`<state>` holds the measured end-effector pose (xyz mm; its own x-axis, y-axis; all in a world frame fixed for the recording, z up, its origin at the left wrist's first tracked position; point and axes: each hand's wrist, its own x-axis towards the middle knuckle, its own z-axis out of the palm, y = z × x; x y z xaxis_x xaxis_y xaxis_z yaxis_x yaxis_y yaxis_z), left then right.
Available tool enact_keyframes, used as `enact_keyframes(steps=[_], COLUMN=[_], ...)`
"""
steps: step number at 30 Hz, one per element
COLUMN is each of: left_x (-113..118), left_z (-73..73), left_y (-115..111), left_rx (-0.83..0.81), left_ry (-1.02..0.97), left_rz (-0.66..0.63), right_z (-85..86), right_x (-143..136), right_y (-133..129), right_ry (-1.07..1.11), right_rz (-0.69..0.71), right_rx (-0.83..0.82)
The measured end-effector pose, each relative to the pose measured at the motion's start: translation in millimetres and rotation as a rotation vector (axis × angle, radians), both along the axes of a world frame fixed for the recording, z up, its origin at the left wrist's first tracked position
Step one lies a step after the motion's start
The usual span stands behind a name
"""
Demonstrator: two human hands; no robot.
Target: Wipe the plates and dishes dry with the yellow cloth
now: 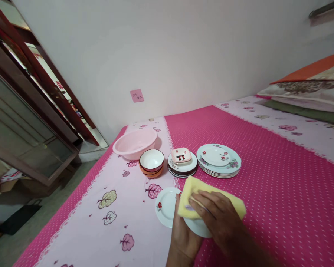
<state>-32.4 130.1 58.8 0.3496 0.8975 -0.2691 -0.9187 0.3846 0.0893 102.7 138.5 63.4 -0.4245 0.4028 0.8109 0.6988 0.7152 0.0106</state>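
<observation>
My left hand (183,235) holds a small white plate (199,227) from below, tilted over the bed. My right hand (218,213) presses a folded yellow cloth (231,198) onto that plate, hiding most of its face. Another white plate with red flowers (165,207) lies on the sheet just left of my left hand. Beyond my hands stand stacked bowls (152,160), a stack of dark-edged plates (193,163) topped by a small square dish (181,155), and a stack of larger plates (235,163) with a smaller flowered plate (215,155) on top.
A pink basin (135,142) sits behind the bowls near the wall. Pillows (314,89) lie at the far right on the pink patterned bedsheet (281,178). A pink note (137,95) is on the wall. At the left are a glazed door (25,122) and the floor.
</observation>
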Motion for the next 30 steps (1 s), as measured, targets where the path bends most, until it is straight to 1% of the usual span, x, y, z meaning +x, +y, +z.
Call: enact_keyframes(steps=[2, 4, 7, 10, 12, 14, 15, 17, 20, 22, 23, 26, 30], left_x=[2.8, 2.6, -1.5, -6.3, -8.9, -11.0, -12.1, -14.2, -17.3, -18.5, -18.7, -17.9, -14.7], left_z=[-4.4, -8.2, -8.8, -4.2, -1.1, 0.5, 1.0, 1.9, 4.2, 5.3, 5.0, 0.0, -14.0], left_y=[2.4, 4.7, 7.4, 9.2, 10.1, 10.6, 10.5, 9.7, 7.0, 5.1, 4.2, 1.6, -4.1], left_rx=[0.071, 0.145, 0.167, 0.113, 0.067, 0.042, 0.042, 0.041, -0.016, -0.066, -0.074, -0.036, 0.024], left_ry=[0.008, 0.074, 0.159, 0.189, 0.19, 0.181, 0.172, 0.141, 0.048, -0.015, -0.034, -0.046, 0.027], left_rz=[-0.019, 0.019, 0.088, 0.147, 0.173, 0.171, 0.162, 0.108, -0.069, -0.157, -0.167, -0.131, -0.082], right_z=[2.6, 3.4, -2.5, -15.9, -24.0, -26.2, -24.3, -14.7, 5.5, 15.8, 18.9, 20.6, 13.2], right_x=[6.8, 13.4, 21.8, 27.7, 29.3, 27.6, 25.0, 16.9, 1.1, -7.6, -10.6, -15.8, -19.7], right_y=[3.2, 5.4, 6.4, 3.0, -1.3, -6.8, -9.8, -16.2, -24.7, -28.6, -29.8, -31.0, -28.7], right_ry=[0.013, 0.009, -0.073, -0.106, -0.121, -0.13, -0.124, -0.084, 0.035, 0.117, 0.149, 0.165, 0.116], right_rz=[-0.046, -0.096, -0.111, -0.062, 0.017, 0.102, 0.137, 0.195, 0.312, 0.371, 0.374, 0.322, 0.262], right_rx=[-0.054, -0.103, -0.163, -0.241, -0.297, -0.351, -0.384, -0.46, -0.545, -0.533, -0.503, -0.358, -0.163])
